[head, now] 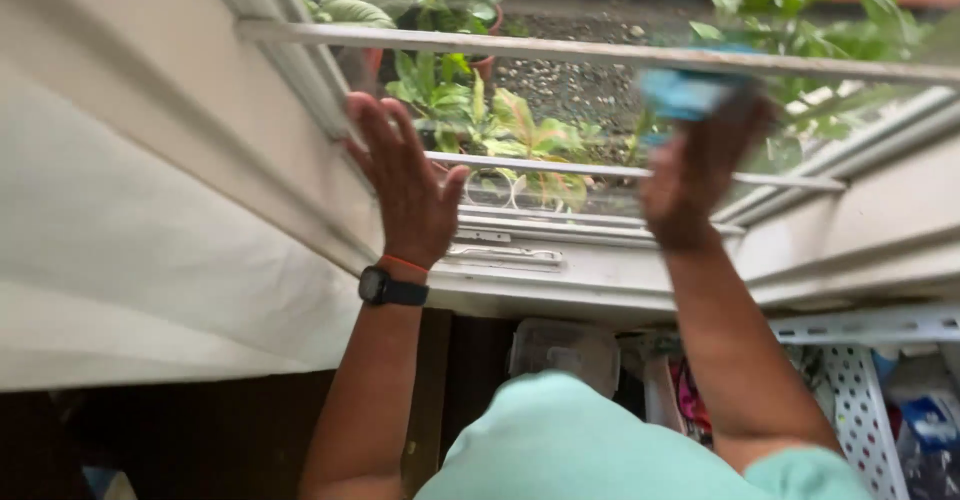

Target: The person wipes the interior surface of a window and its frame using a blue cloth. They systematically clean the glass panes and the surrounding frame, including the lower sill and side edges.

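Note:
My left hand (405, 185) presses flat against the window glass (580, 90), fingers spread, a dark watch and an orange band on the wrist. My right hand (695, 175) is raised against the same pane and grips a blue cloth (685, 90), blurred by motion, near the upper metal bar (600, 52). Both hands sit above the white window sill (560, 270).
A white curtain (130, 260) hangs at the left. Green potted plants (470, 110) stand outside beyond the glass. Below the sill are a clear plastic container (565, 350) and a white perforated basket (860, 410) with items.

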